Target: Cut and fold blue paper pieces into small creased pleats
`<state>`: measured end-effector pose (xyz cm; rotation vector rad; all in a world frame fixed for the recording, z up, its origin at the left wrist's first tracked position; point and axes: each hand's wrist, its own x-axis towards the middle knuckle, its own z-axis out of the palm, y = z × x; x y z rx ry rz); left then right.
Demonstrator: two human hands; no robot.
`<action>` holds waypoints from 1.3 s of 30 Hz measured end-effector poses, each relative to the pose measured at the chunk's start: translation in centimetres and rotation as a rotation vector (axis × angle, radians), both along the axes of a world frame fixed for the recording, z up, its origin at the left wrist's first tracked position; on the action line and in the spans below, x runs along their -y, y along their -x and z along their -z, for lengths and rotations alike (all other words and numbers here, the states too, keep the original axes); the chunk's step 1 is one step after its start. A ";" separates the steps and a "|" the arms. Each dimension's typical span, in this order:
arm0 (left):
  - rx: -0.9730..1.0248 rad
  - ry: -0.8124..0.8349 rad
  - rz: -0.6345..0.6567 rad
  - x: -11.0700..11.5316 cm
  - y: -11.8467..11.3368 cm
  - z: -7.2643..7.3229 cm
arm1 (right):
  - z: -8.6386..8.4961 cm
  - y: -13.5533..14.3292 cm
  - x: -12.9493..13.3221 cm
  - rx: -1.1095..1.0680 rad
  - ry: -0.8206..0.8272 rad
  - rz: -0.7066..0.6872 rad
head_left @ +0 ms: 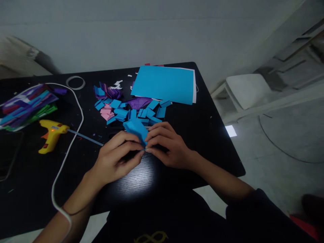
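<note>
Between my two hands is a strip of blue paper (136,130), its near edge pinched by the fingertips of both. My left hand (118,153) grips that edge from the left, thumb below and fingers above. From the right, my right hand (168,143) pinches the same edge, fingers curled over it. The fingertips nearly meet, and they hide part of the edge. Just beyond the strip lie several small folded blue paper pieces (152,113), beside a few folded pink pieces (107,112).
Left of my hands lies a yellow glue gun (52,135) with a glue stick and a white cable (66,158). Bundled coloured paper strips (29,106), a tape roll (75,82) and large blue sheets (164,84) rest on the black table (202,135). A white stool (248,89) stands right.
</note>
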<state>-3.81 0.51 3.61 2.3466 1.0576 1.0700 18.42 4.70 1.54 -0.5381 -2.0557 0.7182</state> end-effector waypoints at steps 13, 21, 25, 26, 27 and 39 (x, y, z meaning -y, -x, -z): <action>-0.026 -0.076 -0.034 0.1 0.2 0.1 | -0.1 -0.4 0.0 0.066 -0.104 0.120; -0.132 -0.117 -0.053 0.1 0.1 0.5 | 0.3 -0.3 0.1 0.098 -0.206 0.106; -0.151 -0.116 -0.049 0.2 0.2 0.6 | 0.3 -0.3 0.2 0.094 -0.245 0.123; -0.153 -0.116 -0.051 0.3 0.2 0.6 | 0.2 -0.3 0.2 0.097 -0.254 0.125; -0.156 -0.116 -0.054 0.3 0.2 0.6 | 0.2 -0.3 0.2 0.103 -0.262 0.127; -0.146 -0.135 -0.070 0.6 0.4 0.8 | 0.2 -0.5 0.5 0.128 -0.300 0.133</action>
